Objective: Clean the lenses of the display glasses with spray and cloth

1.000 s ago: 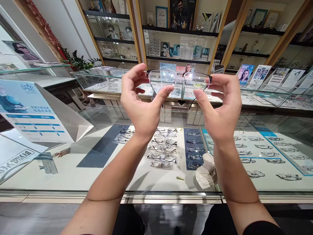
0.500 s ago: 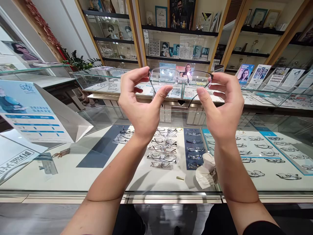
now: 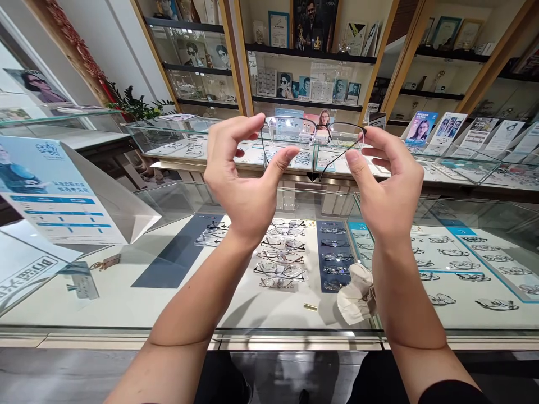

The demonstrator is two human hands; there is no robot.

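A pair of eyeglasses (image 3: 322,128) with thin dark upper rims is held up above the glass display case, its temples hanging down towards me. The left end of the frame is gripped at the hinge by my left hand (image 3: 244,174), index finger on top and thumb raised apart. At the other end, my right hand (image 3: 385,179) pinches the hinge corner near its index fingertip. A crumpled beige cloth (image 3: 356,294) lies on the glass top beside my right forearm. Under both forearms, several glasses (image 3: 281,255) sit in rows inside the case.
A blue-and-white tent sign (image 3: 63,196) stands on the counter at left. The near display case (image 3: 185,314) has a front edge close to my body. Beyond it, a second glass counter (image 3: 236,151) carries leaflets (image 3: 421,129) at right. A small gold piece (image 3: 310,307) lies near the cloth.
The eyeglasses have turned and tilted slightly, so the lenses look narrower and the right temple slants more. Both hands have shifted a little to the right.
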